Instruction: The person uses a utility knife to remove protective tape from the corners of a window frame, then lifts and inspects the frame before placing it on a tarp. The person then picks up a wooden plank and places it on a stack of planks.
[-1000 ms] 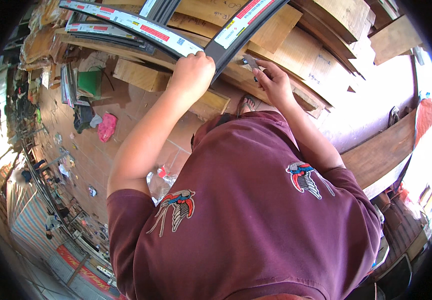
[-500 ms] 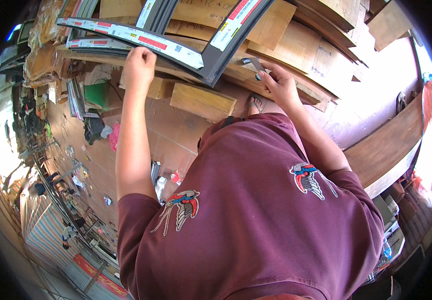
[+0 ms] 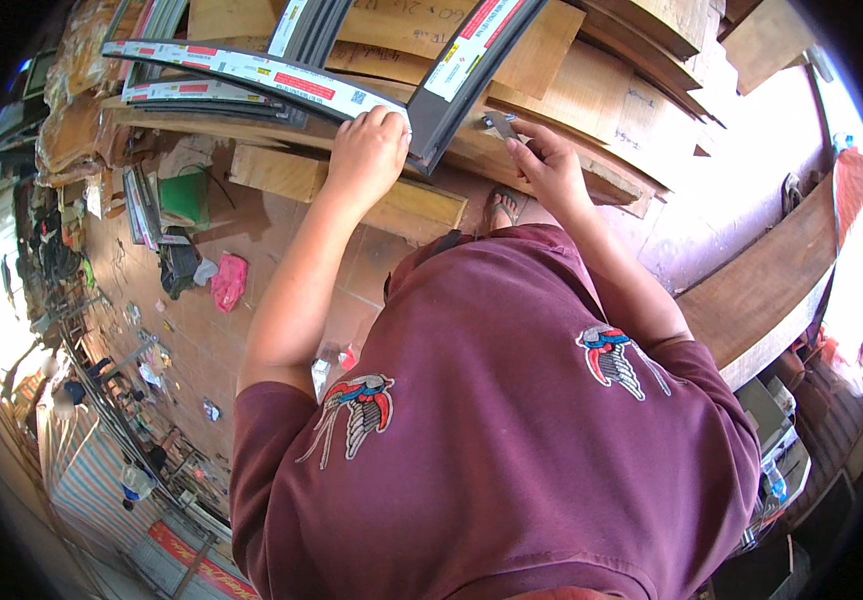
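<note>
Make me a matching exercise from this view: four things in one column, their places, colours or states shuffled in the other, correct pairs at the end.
Column 1
1. left hand
2. pink crumpled item
3. right hand
4. shirt

Column 2
A. lying on the tiled floor
B. maroon
C. at the dark frame, near its corner
D. holding a small grey tool

Pairs: 1-C; 2-A; 3-D; 4-B

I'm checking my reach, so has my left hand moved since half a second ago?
Yes. Your left hand has moved to the right along the frame, and is now close to its near corner.
</note>
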`<state>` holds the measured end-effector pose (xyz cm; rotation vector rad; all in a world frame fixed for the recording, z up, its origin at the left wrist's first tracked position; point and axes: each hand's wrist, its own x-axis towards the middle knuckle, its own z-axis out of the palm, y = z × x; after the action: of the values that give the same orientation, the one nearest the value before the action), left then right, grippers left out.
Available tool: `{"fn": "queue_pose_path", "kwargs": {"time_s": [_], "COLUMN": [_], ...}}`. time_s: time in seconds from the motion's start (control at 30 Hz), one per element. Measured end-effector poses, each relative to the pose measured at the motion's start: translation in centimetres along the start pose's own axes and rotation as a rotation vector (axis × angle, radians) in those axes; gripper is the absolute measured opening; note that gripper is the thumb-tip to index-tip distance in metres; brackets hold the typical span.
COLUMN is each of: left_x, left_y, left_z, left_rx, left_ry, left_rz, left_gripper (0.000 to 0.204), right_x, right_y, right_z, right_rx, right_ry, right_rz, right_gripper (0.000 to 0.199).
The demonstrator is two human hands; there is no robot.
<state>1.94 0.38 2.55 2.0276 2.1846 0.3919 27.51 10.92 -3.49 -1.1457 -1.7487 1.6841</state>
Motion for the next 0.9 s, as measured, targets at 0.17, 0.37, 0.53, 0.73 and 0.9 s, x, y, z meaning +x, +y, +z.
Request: {"fn": "queue_pose_path", "kwargs": {"time_s": [0.17,0.37,0.53,0.73,0.9], "left_x": [-0.1,-0.1,-0.2,2.0,3.3], "left_y": [-1.2,-2.9,-3.4,-1.8,-3.0], "left_z": [0.7,0.3,0.3,-1.8,-1.3], "left_rx": [-0.093,-0.316,-0.348,-0.225,-0.149], "left_ry": [0.011,0.027,0.045,-0.208,-0.262], "left_rz": [-0.012,-0.097,-0.119,-0.203,-0.120], "left_gripper": [0.011,0.015,0.015,0.038,0.031], "right_x": [-0.5,-1.1,-1.1,-1.8,-2.2], "right_y": [-0.5,-2.8,-3.2,-2.5,-3.0], "right_z": [0.5,2.3,3.1,4.7,5.6], "right_rx": [0.016,0.036,0.025,0.119,0.096], "right_ry": [0.017,0.035,0.021,0.078,0.080], "right_rz": [0.026,0.031,0.015,-0.005,-0.005], "right_gripper": [0.034,0.031,0.031,0.035,0.036]}}
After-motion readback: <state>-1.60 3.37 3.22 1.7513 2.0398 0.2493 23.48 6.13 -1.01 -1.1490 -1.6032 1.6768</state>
